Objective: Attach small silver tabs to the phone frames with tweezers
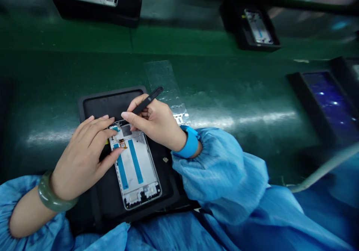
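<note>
An open phone frame, silvery with two blue strips, lies tilted on a black tray. My left hand holds its upper left side, the thumb on the inner face near a small orange flex cable and the fingers at the top corner. My right hand is closed around black tweezers above the frame's top edge. The tips of the tweezers are hidden behind the fingers.
Beyond the tray lies a clear plastic film on the green table. Black boxes with phone frames stand at the back left and back right. A purple-lit panel is at the right, near a pale cable.
</note>
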